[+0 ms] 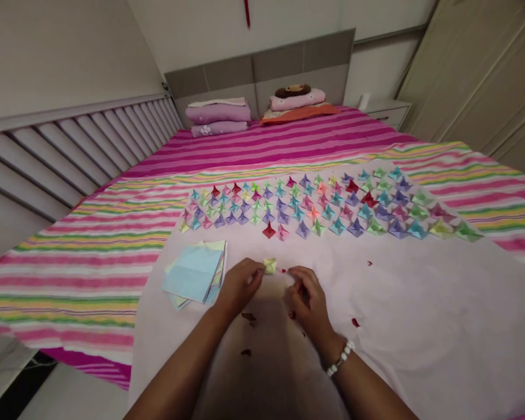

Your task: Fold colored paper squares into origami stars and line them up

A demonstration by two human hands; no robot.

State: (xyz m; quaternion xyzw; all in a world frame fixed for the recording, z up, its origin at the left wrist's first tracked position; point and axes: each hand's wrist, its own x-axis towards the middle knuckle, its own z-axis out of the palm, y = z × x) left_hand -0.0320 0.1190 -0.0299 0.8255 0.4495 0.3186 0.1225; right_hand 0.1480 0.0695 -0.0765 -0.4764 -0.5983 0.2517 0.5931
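Note:
My left hand (241, 284) pinches the left edge of a small pale yellow folded paper piece (269, 266). Just right of that piece, a tiny red scrap (283, 270) lies by the fingertips of my right hand (307, 297). My right fingers are curled together, and whatever they grip is too small to make out. Beyond both hands stand several rows of small folded paper pieces (303, 229) in many colours. Beside my left hand rests a loose stack of square paper sheets (192, 272), light blue on top.
Dark red scraps (355, 322) are scattered on the pale pink cloth (420, 326) around my hands. The cloth covers part of a striped bed (91, 256). A slatted rail (114, 131) runs along the left; folded bedding (219, 112) sits at the headboard (297, 61).

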